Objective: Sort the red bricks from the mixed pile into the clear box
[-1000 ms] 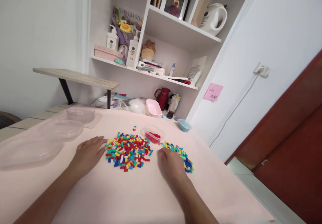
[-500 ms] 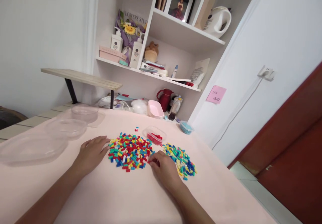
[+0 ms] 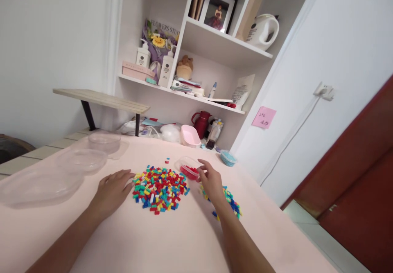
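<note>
Red pieces (image 3: 190,172) sit in clear tub (image 3: 181,162), beyond mixed pile (image 3: 160,191). Right hand (image 3: 211,184) at tub's edge: fingers parted, contents unclear. Left hand (image 3: 113,192) beside pile: fingers loosely extended, empty.

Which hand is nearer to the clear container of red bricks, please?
Right. The right hand is at the right side of the clear container; the left hand is farther off, leftward, beside a multicoloured brick pile.

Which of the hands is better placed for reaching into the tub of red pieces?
Likely the right hand: its fingers are at the tub; the left hand is beside the mixed pile's left edge.
</note>
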Motion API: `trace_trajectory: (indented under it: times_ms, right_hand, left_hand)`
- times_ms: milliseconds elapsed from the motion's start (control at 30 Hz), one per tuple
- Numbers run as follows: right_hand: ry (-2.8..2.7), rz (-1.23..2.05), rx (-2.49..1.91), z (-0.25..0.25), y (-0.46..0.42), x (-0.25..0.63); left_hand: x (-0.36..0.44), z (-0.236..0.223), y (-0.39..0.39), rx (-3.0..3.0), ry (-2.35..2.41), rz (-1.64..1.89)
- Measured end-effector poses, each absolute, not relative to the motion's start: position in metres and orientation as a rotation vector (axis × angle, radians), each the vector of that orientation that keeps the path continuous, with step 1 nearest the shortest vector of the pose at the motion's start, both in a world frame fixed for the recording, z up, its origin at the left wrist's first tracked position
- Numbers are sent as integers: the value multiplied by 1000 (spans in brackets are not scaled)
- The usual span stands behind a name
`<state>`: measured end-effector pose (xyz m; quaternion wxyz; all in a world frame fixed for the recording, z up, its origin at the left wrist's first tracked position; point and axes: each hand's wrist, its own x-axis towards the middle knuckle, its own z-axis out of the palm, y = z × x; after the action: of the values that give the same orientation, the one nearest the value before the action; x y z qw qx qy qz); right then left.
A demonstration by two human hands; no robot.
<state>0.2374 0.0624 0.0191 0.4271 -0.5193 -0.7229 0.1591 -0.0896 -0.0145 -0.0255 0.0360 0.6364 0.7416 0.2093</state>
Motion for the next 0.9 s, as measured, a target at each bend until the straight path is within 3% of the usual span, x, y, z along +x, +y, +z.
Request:
trace_trajectory:
  times_ms: [100,267,900]
  right_hand:
    - [-2016,454,-1150,6,51,230]
    - [-2302,244,-1124,0,38,222]
    - [-2341,290,-1288,2,42,242]
  left_hand:
    - [-89,-25,-15,1957,2277,645]
    - [-88,-24,-15,1962,2283,660]
    - [-88,-24,-14,1964,2296,683]
